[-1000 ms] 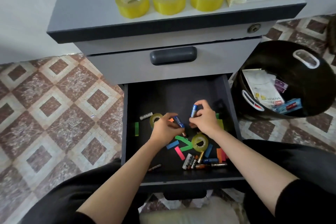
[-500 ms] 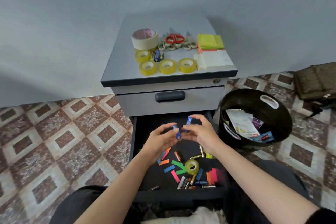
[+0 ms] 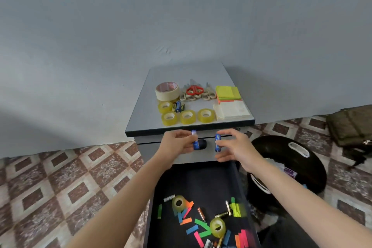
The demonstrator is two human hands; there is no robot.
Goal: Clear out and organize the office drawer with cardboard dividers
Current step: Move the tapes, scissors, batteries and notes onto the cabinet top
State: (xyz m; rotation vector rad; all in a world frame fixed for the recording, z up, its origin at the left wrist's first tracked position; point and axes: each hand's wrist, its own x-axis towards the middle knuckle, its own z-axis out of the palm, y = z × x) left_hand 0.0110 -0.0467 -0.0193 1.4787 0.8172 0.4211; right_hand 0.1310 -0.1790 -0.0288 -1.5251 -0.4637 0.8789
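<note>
1. Drawer [image 3: 201, 183], black inside, is pulled open at the bottom of a small grey cabinet [image 3: 149, 153].
2. Two clear tape rolls [image 3: 178, 203], bright paper strips [image 3: 201, 222] and loose batteries [image 3: 201, 214] lie mixed up in it, near the front.
3. The left hand [image 3: 177, 144] has its grip pinched on a blue battery [image 3: 194, 141], held upright.
4. The right hand [image 3: 235, 147] has its grip pinched on a second blue battery [image 3: 217, 143], also upright, near the first.
5. Both hands are up in front of the cabinet, just under the worktop [image 3: 187, 74].
6. On the worktop sit yellow tape rolls [image 3: 187, 117], a big tape roll [image 3: 168, 90], red scissors [image 3: 194, 90] and sticky notes [image 3: 228, 92].
7. A black basket [image 3: 314, 163] with papers in it stands on the floor, right of the drawer.
</note>
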